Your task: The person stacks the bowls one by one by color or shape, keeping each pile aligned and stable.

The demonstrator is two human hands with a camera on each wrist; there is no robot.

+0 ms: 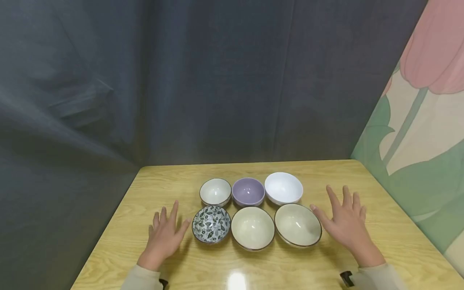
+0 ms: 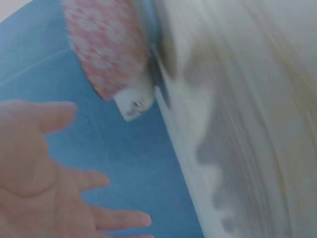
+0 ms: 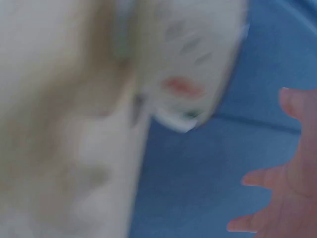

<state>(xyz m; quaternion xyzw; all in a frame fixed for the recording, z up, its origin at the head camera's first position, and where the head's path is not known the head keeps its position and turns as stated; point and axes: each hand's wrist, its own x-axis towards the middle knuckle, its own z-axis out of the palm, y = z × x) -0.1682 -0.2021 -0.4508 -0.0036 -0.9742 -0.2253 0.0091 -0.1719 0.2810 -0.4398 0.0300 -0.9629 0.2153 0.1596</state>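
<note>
blurred wrist views show little beyond spread fingers. left hand (image 1: 164, 235) lies open just left of the leaf-patterned bowl (image 1: 211, 224); right hand (image 1: 346, 223) open beside the near-right cream bowl (image 1: 297, 224). six bowls sit on a glossy wooden table (image 1: 181, 266); grey curtain (image 1: 181, 80) behind.

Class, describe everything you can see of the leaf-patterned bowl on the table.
The leaf-patterned bowl is small and round, seemingly glazed ceramic, with dark leaves on a pale inside and a dark rim. It stands upright and looks empty at the left end of the front row on the wooden table, close beside a cream bowl; contact cannot be told. The left hand lies open beside it, thumb near its rim, not clearly touching.
</note>
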